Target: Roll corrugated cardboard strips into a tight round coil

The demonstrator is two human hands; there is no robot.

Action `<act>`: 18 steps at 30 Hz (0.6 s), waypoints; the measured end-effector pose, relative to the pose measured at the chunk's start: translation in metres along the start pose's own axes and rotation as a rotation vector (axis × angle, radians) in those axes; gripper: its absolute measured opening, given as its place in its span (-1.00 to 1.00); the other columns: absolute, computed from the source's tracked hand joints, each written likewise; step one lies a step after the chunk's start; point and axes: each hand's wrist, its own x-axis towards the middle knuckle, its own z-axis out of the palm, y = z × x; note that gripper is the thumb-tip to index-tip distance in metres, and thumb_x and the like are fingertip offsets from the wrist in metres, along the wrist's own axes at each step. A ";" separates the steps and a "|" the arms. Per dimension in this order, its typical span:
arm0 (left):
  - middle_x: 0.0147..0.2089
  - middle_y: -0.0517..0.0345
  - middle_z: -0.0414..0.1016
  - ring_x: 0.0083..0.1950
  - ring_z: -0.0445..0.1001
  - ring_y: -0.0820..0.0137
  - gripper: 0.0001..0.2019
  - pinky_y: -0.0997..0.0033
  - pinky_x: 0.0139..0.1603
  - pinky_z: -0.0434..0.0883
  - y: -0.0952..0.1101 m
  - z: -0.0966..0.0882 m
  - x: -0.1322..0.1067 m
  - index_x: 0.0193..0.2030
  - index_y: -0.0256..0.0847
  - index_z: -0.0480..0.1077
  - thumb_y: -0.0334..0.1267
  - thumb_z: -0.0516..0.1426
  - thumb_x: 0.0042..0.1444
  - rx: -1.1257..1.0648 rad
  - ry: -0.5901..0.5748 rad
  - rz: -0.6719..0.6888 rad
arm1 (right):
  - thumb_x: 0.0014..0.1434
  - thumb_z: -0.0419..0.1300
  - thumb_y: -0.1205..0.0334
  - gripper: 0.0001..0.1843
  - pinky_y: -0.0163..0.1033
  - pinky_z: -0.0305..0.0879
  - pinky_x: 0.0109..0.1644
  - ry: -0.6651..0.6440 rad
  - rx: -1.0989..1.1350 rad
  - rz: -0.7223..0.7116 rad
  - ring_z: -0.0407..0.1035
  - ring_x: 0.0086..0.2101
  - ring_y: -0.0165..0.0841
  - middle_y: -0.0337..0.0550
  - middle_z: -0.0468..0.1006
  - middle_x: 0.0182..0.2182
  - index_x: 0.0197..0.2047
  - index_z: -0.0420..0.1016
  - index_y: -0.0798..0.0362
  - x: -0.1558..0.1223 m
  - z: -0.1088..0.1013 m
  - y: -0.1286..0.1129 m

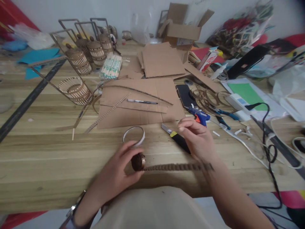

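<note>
My left hand [119, 173] is closed around a small brown coil [138, 161] of corrugated cardboard strip, thumb below and fingers above. From the coil the loose strip [176, 167] runs right, its end passing by my right wrist. A tape-like ring [133, 136] stands just beyond my left fingers. My right hand [197, 136] is raised with thumb and fingertips pinched together; anything between them is too small to make out. Beside it a utility knife [179, 141] lies with its blade out. The blue glue gun [199, 116] is just behind that hand.
Cardboard sheets [143, 117] with a pen [142, 101] lie mid-table. Several lidded lanterns [97, 52] and an unlidded one [75, 90] stand at left. Pliers [225, 116], a phone [186, 95], cardboard rings [211, 97] and a black cable [265, 136] are at right. An open box [182, 31] stands behind.
</note>
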 end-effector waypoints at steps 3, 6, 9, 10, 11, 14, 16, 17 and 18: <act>0.40 -0.10 0.19 0.19 0.51 0.14 -0.60 0.05 0.20 0.51 0.001 0.000 0.009 0.15 -0.05 0.41 -0.32 0.21 0.16 -0.023 0.035 0.001 | 0.07 0.43 0.16 -0.89 -0.18 0.35 -0.18 -0.143 0.082 0.087 0.37 -0.25 -0.31 -0.20 0.47 -0.29 -0.40 0.58 -0.08 -0.011 0.017 -0.008; 0.30 -0.07 0.30 0.13 0.53 0.19 -0.57 0.10 0.15 0.54 0.005 -0.001 0.013 0.19 -0.04 0.36 -0.33 0.22 0.18 -0.037 0.041 0.022 | 0.04 0.45 -0.03 -0.75 -0.16 0.38 -0.21 -0.241 0.252 0.209 0.39 -0.28 -0.30 -0.17 0.49 -0.28 -0.39 0.57 -0.07 -0.026 0.041 -0.008; 0.14 -0.02 0.45 0.15 0.51 0.18 -0.57 0.10 0.17 0.53 0.008 0.000 0.014 0.19 -0.08 0.33 -0.36 0.21 0.18 -0.018 0.046 0.057 | 0.06 0.44 -0.06 -0.73 -0.11 0.44 -0.15 -0.337 0.379 0.332 0.47 -0.20 -0.26 -0.13 0.57 -0.14 -0.35 0.59 -0.06 -0.038 0.056 -0.005; 0.13 -0.01 0.46 0.15 0.51 0.18 -0.55 0.10 0.17 0.53 0.009 0.000 0.015 0.20 -0.09 0.31 -0.38 0.21 0.18 -0.018 0.054 0.068 | 0.07 0.44 -0.04 -0.74 -0.09 0.45 -0.13 -0.351 0.413 0.368 0.49 -0.17 -0.24 -0.11 0.59 -0.09 -0.34 0.59 -0.05 -0.040 0.058 -0.005; 0.13 -0.01 0.47 0.14 0.51 0.19 -0.53 0.11 0.16 0.54 0.009 0.002 0.015 0.21 -0.09 0.29 -0.40 0.21 0.17 -0.025 0.063 0.077 | 0.07 0.45 -0.03 -0.75 -0.08 0.46 -0.11 -0.354 0.450 0.406 0.50 -0.16 -0.23 -0.10 0.60 -0.06 -0.34 0.60 -0.04 -0.042 0.059 -0.005; 0.14 0.02 0.48 0.12 0.52 0.23 -0.48 0.19 0.09 0.58 0.008 0.006 0.016 0.24 -0.06 0.25 -0.44 0.22 0.17 -0.075 0.100 0.122 | -0.04 0.53 0.04 -0.74 -0.12 0.46 -0.11 -0.307 0.607 0.547 0.50 -0.19 -0.26 -0.10 0.63 -0.06 -0.38 0.64 -0.02 -0.044 0.061 -0.011; 0.12 0.02 0.49 0.11 0.52 0.25 -0.51 0.22 0.06 0.58 0.008 0.008 0.016 0.22 -0.07 0.27 -0.44 0.22 0.17 -0.109 0.128 0.168 | -0.10 0.57 0.09 -0.76 -0.17 0.43 -0.09 -0.300 0.709 0.663 0.48 -0.20 -0.30 -0.14 0.64 -0.07 -0.39 0.67 -0.03 -0.045 0.063 -0.016; 0.11 0.02 0.50 0.12 0.52 0.24 -0.53 0.21 0.08 0.58 0.007 0.008 0.016 0.19 -0.08 0.29 -0.44 0.22 0.17 -0.116 0.137 0.192 | -0.11 0.57 0.12 -0.77 -0.20 0.42 -0.08 -0.305 0.747 0.707 0.47 -0.19 -0.32 -0.16 0.64 -0.07 -0.40 0.68 -0.03 -0.045 0.064 -0.018; 0.10 0.01 0.50 0.13 0.51 0.23 -0.55 0.19 0.11 0.56 0.007 0.008 0.016 0.17 -0.09 0.30 -0.43 0.23 0.17 -0.115 0.144 0.212 | -0.11 0.57 0.14 -0.79 -0.23 0.40 -0.07 -0.311 0.774 0.740 0.46 -0.17 -0.34 -0.18 0.64 -0.06 -0.41 0.68 -0.03 -0.045 0.065 -0.020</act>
